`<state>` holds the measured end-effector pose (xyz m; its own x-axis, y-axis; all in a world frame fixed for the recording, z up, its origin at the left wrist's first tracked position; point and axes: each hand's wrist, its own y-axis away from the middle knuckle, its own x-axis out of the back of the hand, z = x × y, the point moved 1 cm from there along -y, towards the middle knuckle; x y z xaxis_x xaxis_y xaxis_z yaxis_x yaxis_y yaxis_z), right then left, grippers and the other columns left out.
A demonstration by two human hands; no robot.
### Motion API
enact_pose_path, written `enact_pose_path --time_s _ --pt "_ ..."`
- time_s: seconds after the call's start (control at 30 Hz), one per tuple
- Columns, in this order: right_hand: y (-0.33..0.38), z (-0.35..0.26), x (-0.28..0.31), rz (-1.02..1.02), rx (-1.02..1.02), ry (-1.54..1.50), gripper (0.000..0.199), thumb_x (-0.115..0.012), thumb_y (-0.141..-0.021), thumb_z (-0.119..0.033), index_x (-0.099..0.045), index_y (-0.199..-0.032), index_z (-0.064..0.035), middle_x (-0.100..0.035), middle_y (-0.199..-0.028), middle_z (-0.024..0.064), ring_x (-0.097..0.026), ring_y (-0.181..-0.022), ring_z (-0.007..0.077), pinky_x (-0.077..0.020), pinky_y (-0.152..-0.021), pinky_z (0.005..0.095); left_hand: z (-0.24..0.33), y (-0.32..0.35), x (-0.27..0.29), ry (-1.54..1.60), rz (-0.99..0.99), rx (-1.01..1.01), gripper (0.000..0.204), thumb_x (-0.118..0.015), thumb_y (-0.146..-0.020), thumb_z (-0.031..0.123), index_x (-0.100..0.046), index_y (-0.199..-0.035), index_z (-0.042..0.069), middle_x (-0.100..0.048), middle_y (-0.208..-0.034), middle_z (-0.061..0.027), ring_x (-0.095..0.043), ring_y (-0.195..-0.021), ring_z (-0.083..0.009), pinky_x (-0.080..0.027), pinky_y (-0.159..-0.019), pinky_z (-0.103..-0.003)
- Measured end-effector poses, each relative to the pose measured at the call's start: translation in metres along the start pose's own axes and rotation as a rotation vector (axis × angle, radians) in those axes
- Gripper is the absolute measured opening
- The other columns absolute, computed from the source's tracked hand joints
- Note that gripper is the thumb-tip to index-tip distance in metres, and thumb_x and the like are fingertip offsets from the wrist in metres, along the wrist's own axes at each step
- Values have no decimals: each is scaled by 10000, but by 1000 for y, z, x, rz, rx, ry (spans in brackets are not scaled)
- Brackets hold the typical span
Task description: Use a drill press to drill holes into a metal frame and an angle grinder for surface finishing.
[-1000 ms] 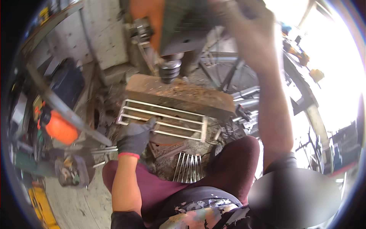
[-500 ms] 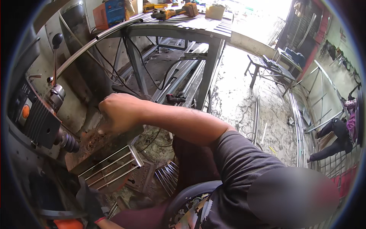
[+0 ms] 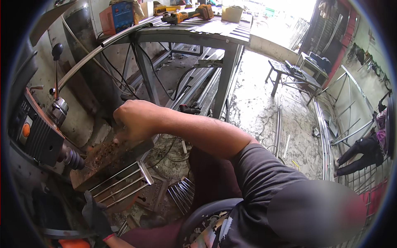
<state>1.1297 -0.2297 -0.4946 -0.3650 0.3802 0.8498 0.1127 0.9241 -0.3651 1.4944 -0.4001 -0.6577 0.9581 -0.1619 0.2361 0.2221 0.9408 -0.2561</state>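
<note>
My bare right hand (image 3: 134, 122) is bent down over a brown block (image 3: 92, 174) strewn with metal shavings. Its fingers are curled together and a little blurred; what they hold, if anything, is hidden. In a dark glove, my left hand (image 3: 97, 217) is closed at the lower left end of a shiny metal frame (image 3: 145, 172) with several parallel bars. That frame lies tilted against the near side of the block. Left of the block, the chuck (image 3: 72, 157) of a drill press (image 3: 39, 132) points at the block's shaving-covered face, with a thin bit in it.
A steel workbench (image 3: 186, 35) stands ahead, carrying an angle grinder (image 3: 188, 15), a blue and orange machine (image 3: 118, 18) and a yellowish tub (image 3: 232, 13). Several metal bars (image 3: 180, 194) lie near my knee. At the far right is another person (image 3: 364, 149); long metal profiles (image 3: 324, 136) lie along the floor.
My right hand has shifted slightly right, uncovering more of the block's shavings. The left hand stays by the frame. The person at the right has moved a little.
</note>
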Motion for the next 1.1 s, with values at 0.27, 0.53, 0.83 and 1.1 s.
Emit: enact_pose_path --time_s 0.27,0.53,0.83,1.1 --pt "1 -1 3 -65 -25 41 475 -870 -810 -429 -793 -950 18 -783 -921 227 -769 -952 434 -603 -842 511 3 -6 3 14 -67 233 556 -711 -1104 385 -711 -690 14 -538 -518 -24 -447 -565 -76 -438 -803 -304" --pt "-4 -2 0 -96 -32 41 509 -882 -835 -429 -784 -1069 12 -793 -994 217 -764 -1016 422 -594 -890 499 7 5 -3 -11 -65 -74 570 -714 -1101 372 -677 -645 33 -560 -542 -25 -462 -575 -79 -420 -735 -292" --pt "-11 1 -12 -24 42 46 475 -892 -811 -437 -771 -956 0 -770 -901 226 -763 -909 433 -591 -795 505 10 0 13 -372 -198 -596 210 -648 -1089 193 -769 -1141 30 -628 -660 -51 -596 -603 -140 -479 -614 -360" --pt "-16 -16 -20 -110 -129 -29 377 -915 -902 -301 -732 -968 22 -694 -757 110 -621 -672 173 -543 -666 385 6 12 17 -456 -206 -322 299 -619 -1116 287 -803 -1221 76 -724 -740 -117 -685 -662 -225 -531 -658 -389"
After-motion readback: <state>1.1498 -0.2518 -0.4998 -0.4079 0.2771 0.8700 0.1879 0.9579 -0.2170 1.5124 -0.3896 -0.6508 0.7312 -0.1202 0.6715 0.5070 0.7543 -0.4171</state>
